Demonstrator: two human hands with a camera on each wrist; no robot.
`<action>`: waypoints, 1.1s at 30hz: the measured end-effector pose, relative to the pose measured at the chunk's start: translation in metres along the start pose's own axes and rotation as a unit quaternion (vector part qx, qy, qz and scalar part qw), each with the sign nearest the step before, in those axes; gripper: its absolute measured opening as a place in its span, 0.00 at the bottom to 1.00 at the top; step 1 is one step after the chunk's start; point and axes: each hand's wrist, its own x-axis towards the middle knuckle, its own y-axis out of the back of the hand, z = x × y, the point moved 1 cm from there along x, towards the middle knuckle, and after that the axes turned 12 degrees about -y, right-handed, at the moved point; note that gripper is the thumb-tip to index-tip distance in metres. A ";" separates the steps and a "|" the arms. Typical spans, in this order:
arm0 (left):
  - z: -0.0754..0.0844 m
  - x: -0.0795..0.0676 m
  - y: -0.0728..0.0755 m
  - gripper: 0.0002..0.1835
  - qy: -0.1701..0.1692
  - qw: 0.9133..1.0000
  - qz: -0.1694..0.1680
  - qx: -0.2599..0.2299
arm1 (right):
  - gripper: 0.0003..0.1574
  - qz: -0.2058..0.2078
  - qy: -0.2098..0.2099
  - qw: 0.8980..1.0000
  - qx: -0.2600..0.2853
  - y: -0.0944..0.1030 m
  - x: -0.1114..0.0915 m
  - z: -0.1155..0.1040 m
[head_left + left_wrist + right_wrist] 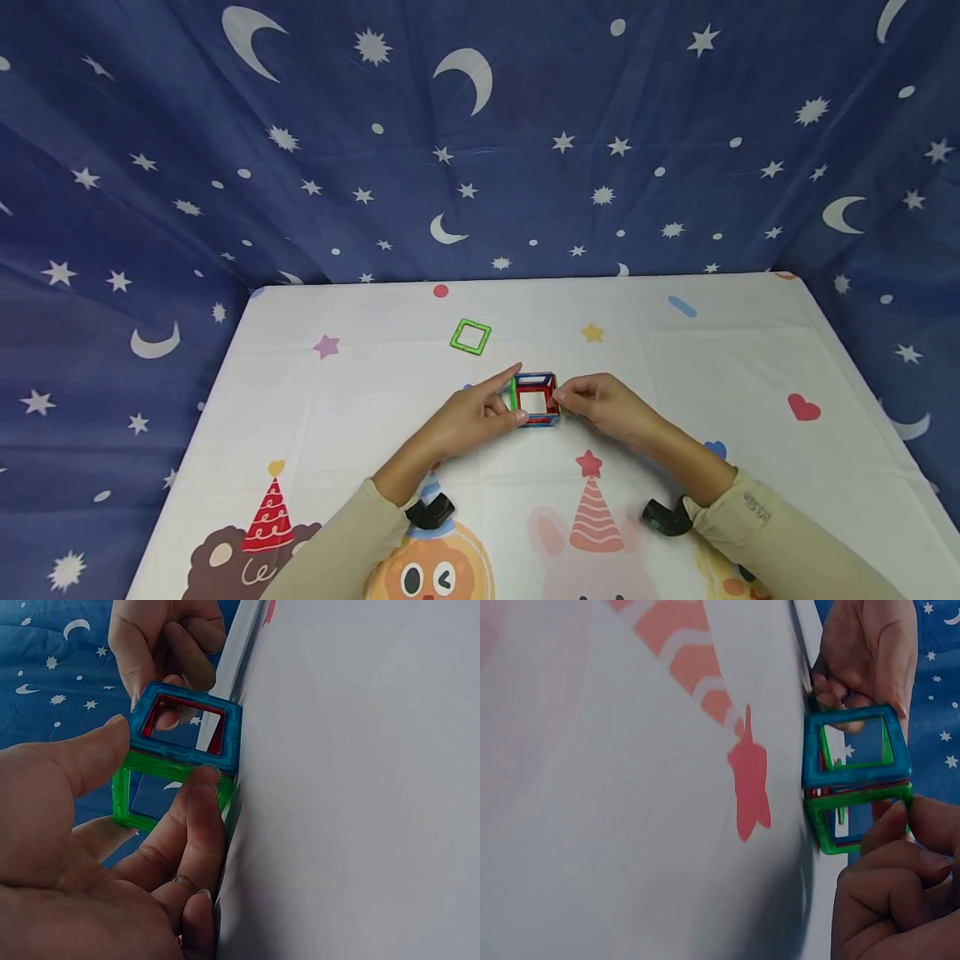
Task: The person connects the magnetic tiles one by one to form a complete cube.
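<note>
In the head view, the frame cube [540, 419] sits between the left hand [468, 421] and right hand [603, 404], in from the table's far edge. Left wrist view: the left hand grips it. Right wrist view: the right thumb and forefinger pinch its green side.

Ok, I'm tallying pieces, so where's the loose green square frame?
In the head view, the loose green square frame lies on the white tablecloth, beyond the left hand and left of the coloured frame box.
</note>
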 end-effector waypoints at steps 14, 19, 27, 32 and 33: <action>0.000 0.000 0.000 0.42 -0.009 1.000 0.004 0.013 | 0.14 0.057 0.026 0.997 -0.047 0.000 -0.001 -0.002; 0.001 -0.001 0.001 0.42 -0.010 1.000 0.001 0.013 | 0.36 0.083 0.084 0.989 -0.091 0.003 0.000 -0.001; 0.001 -0.001 0.002 0.41 -0.020 0.999 -0.004 0.027 | 0.49 0.104 0.207 0.947 -0.222 0.004 -0.003 -0.005; 0.001 -0.001 0.002 0.40 -0.028 0.999 0.001 0.028 | 0.47 0.114 0.225 0.941 -0.225 0.005 -0.003 -0.007; 0.001 -0.001 0.002 0.40 -0.027 0.999 0.002 0.027 | 0.48 0.113 0.227 0.941 -0.225 0.005 -0.003 -0.007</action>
